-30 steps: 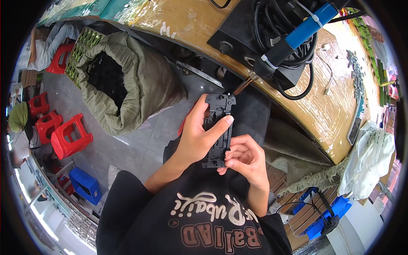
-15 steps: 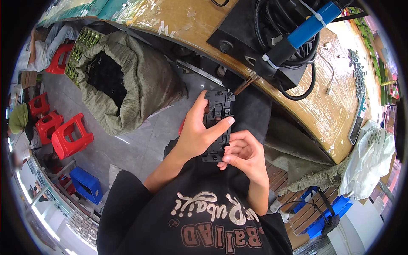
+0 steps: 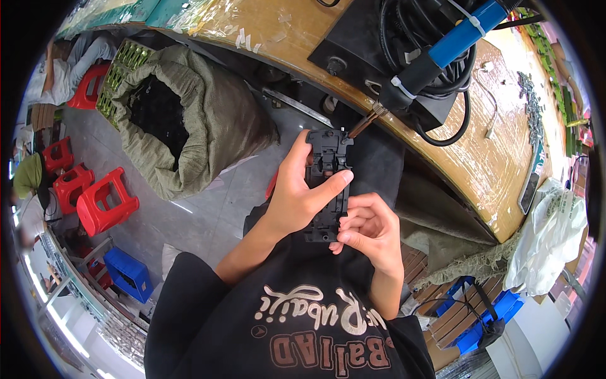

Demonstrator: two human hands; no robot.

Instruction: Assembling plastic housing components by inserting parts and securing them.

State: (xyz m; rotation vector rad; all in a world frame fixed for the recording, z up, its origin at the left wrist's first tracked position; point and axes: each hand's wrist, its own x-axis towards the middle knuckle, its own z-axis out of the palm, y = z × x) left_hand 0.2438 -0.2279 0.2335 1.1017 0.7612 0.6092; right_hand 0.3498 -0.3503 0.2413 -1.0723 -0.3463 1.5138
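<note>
A long black plastic housing (image 3: 331, 144) with moulded ribs and slots is upright in front of my body. My left hand (image 3: 297, 199) is closed around its left side, thumb across the front. Beside the lower right edge, my right hand (image 3: 374, 232) is curled, its thumb and fingers pinched at the housing's edge; anything small between them is hidden. A blue-handled soldering iron (image 3: 459, 44) slants down from the upper right. Its thin tip (image 3: 358, 129) meets the housing's top right corner, though whether it touches is hard to tell.
The wooden bench (image 3: 287, 47) carries a black box (image 3: 344, 47) with coiled black cable (image 3: 404, 47) and a pile of small metal parts (image 3: 532, 104). An open woven sack (image 3: 221, 104) of black pieces stands left. A white plastic bag (image 3: 548, 237) hangs right; red stools (image 3: 106, 202) stand further left.
The housing has shifted slightly to the right, its top right corner now at the iron's tip. Both hands have moved a little with it, the right one slightly rightward.
</note>
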